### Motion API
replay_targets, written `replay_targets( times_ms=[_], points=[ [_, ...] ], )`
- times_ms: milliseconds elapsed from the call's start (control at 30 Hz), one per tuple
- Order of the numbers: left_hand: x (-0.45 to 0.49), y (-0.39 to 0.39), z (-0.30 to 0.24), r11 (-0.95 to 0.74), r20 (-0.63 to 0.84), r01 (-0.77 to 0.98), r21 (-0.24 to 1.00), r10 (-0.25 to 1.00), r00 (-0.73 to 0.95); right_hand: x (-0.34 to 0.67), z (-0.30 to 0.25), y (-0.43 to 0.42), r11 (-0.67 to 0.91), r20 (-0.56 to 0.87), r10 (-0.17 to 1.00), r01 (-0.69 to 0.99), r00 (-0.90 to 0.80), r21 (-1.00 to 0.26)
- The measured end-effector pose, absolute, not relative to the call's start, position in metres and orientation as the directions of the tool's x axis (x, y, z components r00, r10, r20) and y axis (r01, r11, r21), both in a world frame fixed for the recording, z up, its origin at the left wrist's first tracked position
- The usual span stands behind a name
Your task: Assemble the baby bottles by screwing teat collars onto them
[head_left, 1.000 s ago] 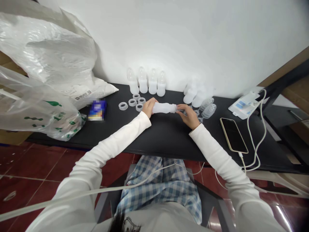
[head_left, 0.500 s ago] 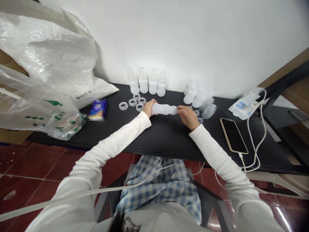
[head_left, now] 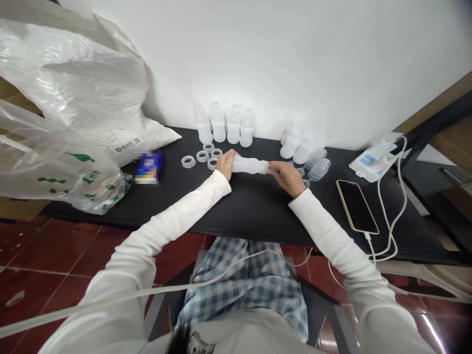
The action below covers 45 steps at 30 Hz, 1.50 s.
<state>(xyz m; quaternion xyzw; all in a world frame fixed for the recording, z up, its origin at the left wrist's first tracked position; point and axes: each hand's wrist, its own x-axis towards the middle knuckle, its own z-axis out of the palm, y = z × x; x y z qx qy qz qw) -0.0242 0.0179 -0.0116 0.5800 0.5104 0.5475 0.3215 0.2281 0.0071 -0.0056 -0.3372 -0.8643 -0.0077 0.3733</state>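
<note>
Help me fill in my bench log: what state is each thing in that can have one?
Left hand: closed around the held bottle
Held bottle: on its side, neck toward the right hand
Right hand: at the bottle's neck, grip unclear
Four bottles behind: upright, clear caps on
Rings: lying flat, loose
White bottles at right: tops washed out, capping unclear
Clear domed pieces: loose
Phone: face up, screen dark, cable plugged in

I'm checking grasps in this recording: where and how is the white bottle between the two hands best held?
Probably around the body of the white bottle, at its left end, coming from the left, as the left hand has it. The bottle is held sideways with its clear ring towards the right hand, so this grip leaves the ring uncovered.
</note>
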Motion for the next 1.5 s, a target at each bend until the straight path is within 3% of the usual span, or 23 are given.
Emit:
replay_targets(
  times_ms=[233,400,567,767,967,1133,1333,1500],
  points=[
    [-0.025,0.007,-0.002,-0.428,0.467,0.335,0.839,0.883,-0.042,0.232,-0.009,0.009,0.73,0.626,0.626,0.632,-0.465,-0.261],
    [-0.025,0.001,0.002,-0.519,0.538,0.352,0.779,0.841,0.048,0.232,-0.009,0.01,0.715,0.6,0.63,0.67,-0.493,-0.201],
    [-0.023,0.002,0.0,-0.487,0.501,0.339,0.805,0.864,0.052,0.23,-0.007,0.009,0.706,0.586,0.625,0.694,-0.516,-0.141],
    [-0.024,0.01,-0.004,-0.33,0.346,0.19,0.924,0.936,-0.057,0.228,-0.002,0.006,0.722,0.604,0.623,0.663,-0.497,-0.198],
    [-0.024,0.019,-0.009,-0.302,0.294,0.115,0.946,0.952,0.086,0.23,0.003,0.003,0.681,0.533,0.684,0.698,-0.498,-0.221],
    [-0.027,0.023,-0.007,-0.564,0.53,0.123,0.817,0.817,0.226,0.234,0.006,0.002,0.69,0.548,0.676,0.685,-0.492,-0.236],
    [-0.034,0.019,-0.004,-0.632,0.517,0.253,0.733,0.759,0.397,0.238,0.005,0.006,0.692,0.523,0.681,0.685,-0.513,-0.229],
    [-0.032,0.022,-0.011,-0.785,0.679,0.276,0.555,0.619,0.394,0.237,0.002,0.009,0.685,0.509,0.698,0.676,-0.504,-0.272]
  ],
)
